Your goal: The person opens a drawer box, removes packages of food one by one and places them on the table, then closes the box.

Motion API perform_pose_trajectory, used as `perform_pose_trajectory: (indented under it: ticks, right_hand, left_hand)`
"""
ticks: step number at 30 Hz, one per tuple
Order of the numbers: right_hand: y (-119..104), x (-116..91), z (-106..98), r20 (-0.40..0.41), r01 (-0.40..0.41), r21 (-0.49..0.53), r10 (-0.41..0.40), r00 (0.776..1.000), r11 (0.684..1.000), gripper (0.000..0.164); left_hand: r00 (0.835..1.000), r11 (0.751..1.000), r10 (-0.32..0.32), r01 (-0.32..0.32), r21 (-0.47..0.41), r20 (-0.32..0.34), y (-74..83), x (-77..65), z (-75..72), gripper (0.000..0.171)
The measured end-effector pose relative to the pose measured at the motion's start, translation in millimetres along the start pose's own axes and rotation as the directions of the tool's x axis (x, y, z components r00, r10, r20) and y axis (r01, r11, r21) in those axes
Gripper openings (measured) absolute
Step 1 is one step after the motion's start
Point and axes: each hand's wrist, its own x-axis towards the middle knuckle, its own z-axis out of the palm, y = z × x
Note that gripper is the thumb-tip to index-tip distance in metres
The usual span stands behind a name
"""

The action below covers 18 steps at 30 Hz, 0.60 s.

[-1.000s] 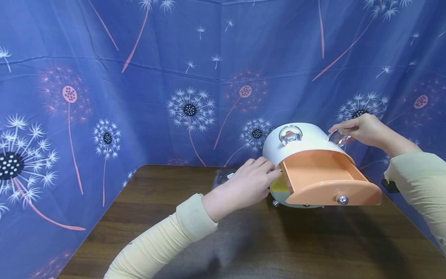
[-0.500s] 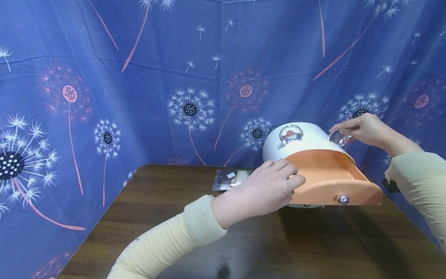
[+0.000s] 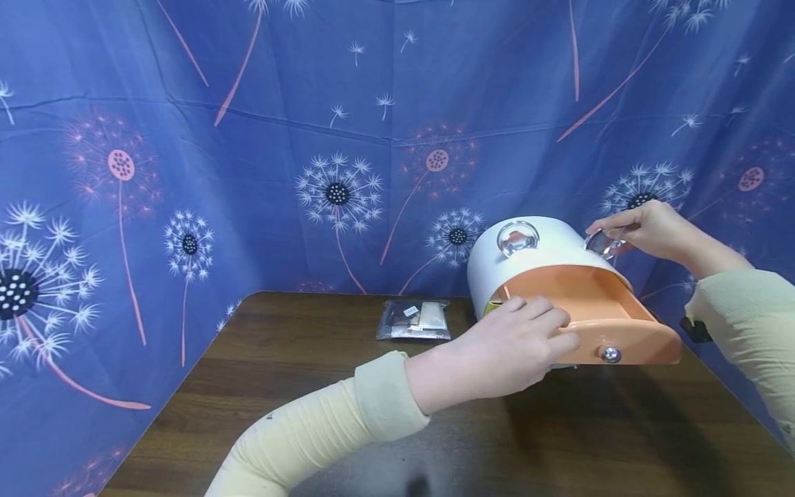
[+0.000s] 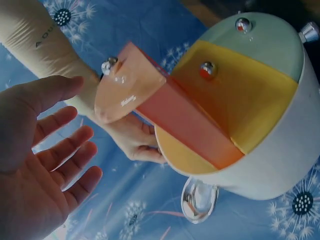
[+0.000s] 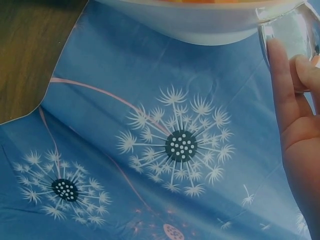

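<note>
A rounded white drawer box (image 3: 553, 241) stands at the right of the table in the head view, with two shiny silver round pieces on top. Its orange drawer (image 3: 646, 345) is pulled well out, showing a bare floor and a silver knob. In the left wrist view a yellow drawer (image 4: 250, 95) and a green drawer (image 4: 270, 52) sit closed. My left hand (image 3: 497, 352), fingers loosely bent and holding nothing, hovers before the orange drawer's left side. My right hand (image 3: 658, 231) pinches the right silver piece (image 5: 292, 35) between thumb and fingers.
A clear plastic packet (image 3: 413, 319) with a white label lies on the brown wooden table (image 3: 292, 359), left of the box. Behind hangs a blue dandelion-print cloth (image 3: 267, 193). A small dark object (image 3: 695, 330) lies beyond the box's right side.
My left hand has moved right, from the box's left side to in front of the orange drawer, uncovering the plastic packet. My right hand keeps its hold on the silver piece.
</note>
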Motion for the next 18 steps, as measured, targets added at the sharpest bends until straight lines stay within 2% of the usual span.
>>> perform_pose_trajectory:
  ticks: [7,12,18]
  right_hand:
    - [0.7,0.3,0.2,0.004,0.005,-0.023,-0.005,1.000,1.000,0.029]
    - [2.8,-0.3,-0.6,-0.004,0.010,-0.033,-0.010,1.000,0.999,0.029]
    - [4.0,-0.5,-0.2,-0.007,0.007,-0.024,-0.007,1.000,1.000,0.029]
  left_hand:
    - [1.000,1.000,0.013,-0.013,0.006,0.014,10.6,10.2,6.7,0.026]
    - [0.994,0.999,0.028,-0.025,-0.029,0.104,15.9,17.5,8.4,0.035]
    - [0.989,0.998,0.058,-0.056,-0.022,0.136,25.6,26.3,14.2,0.032]
